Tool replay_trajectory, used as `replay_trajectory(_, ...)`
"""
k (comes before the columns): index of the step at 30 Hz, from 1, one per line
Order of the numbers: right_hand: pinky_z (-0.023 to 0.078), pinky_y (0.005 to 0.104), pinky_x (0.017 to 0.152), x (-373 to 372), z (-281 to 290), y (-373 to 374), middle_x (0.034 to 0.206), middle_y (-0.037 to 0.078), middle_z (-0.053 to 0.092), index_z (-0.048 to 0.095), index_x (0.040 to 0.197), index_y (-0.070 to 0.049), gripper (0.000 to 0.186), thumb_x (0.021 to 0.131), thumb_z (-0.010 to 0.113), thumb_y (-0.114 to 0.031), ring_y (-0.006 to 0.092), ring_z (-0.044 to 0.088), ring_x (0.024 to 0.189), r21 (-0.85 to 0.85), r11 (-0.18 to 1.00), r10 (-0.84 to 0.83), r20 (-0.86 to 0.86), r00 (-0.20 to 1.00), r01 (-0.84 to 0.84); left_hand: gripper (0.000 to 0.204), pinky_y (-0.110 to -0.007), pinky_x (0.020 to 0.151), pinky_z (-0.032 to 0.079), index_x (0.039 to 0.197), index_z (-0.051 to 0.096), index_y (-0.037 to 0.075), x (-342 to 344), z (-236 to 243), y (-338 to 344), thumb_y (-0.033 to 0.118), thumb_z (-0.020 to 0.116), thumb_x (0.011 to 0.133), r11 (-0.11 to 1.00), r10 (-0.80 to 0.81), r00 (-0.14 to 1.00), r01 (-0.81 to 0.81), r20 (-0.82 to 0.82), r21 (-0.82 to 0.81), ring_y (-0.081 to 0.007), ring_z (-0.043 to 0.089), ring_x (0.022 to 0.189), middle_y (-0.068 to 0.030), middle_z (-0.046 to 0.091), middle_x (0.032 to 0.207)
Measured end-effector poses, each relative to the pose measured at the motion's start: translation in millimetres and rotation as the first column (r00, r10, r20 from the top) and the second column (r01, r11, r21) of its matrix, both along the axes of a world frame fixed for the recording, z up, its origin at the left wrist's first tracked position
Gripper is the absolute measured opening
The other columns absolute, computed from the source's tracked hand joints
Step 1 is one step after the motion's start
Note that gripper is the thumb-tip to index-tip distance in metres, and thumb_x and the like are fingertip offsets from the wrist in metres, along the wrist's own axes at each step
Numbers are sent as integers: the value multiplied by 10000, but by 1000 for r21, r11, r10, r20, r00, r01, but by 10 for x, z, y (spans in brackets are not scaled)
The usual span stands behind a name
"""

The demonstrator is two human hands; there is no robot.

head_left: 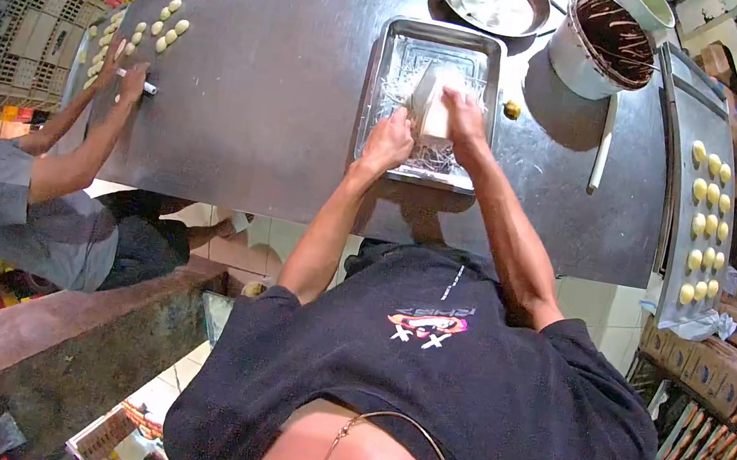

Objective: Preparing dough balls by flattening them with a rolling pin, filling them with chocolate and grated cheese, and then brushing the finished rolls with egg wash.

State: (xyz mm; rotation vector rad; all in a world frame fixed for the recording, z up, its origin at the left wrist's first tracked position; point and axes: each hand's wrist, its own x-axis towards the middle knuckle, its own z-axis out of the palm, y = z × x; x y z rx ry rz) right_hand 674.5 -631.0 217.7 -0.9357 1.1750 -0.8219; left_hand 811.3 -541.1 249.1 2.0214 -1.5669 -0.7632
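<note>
While both your hands work over the metal tray (391, 51) in the head view, the pale box-like piece (435, 115), perhaps a grater, stands or leans inside it, among pale shreds (399, 86). Your left hand (388, 141) is curled narrow at the piece's near left side; whether it grips an edge, you cannot tell from here. Your right hand (465, 121) lies bent over the right side, and whether it clasps the piece or presses something against it is hidden too. If this is grating, as the shreds suggest, brace firmly with the left, stroke evenly with the right, and hold your fingertips clear of any cutting face. Work over the tray's middle so the shreds fall inside the rim, and mind the small yellow-brown lump (511, 110) on the table (261, 115), just beside the tray's right edge.
</note>
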Motion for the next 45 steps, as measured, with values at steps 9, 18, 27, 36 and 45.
replay_trajectory(9,458,421,810,18,-390,61,933,216,650,621,1031,31,568,900,513,-511,304,611,837,-8,986,164,-163,973,-168,244,-565,765,452,1000,538,-2,-63,164,62,194,406,942,999,-39,999,39,0,39,-503,581,871,-313,615,884)
replay_trajectory(18,467,408,713,43,303,-292,861,166,651,614,1018,79,612,929,462,-507,255,569,735,125,984,168,-380,910,-129,140,-585,626,482,972,449,-25,-106,172,269,86,430,888,996,-47,988,57,149,-64,-507,602,704,-332,602,748)
replay_trajectory(27,489,436,697,-74,58,-797,951,270,646,603,1056,101,705,928,417,-568,332,632,789,35,997,70,-323,944,-62,141,-574,714,489,954,467,-30,-242,356,422,65,447,852,995,-97,988,94,121,28,-494,620,776,-334,616,784)
replay_trajectory(36,468,453,785,214,266,-425,975,268,642,632,1013,70,656,912,454,-553,342,630,934,90,970,240,-475,847,-225,179,-563,697,498,993,469,-39,-170,225,346,52,467,838,999,-50,978,46,201,21,-475,632,789,-302,632,783)
replay_trajectory(45,502,423,804,-124,1006,-914,962,288,646,544,1134,61,734,753,639,-558,401,637,879,-278,952,-210,-276,938,132,188,-559,697,449,946,517,-1,-64,308,429,154,412,943,994,93,995,-91,33,-59,-490,587,810,-291,615,834)
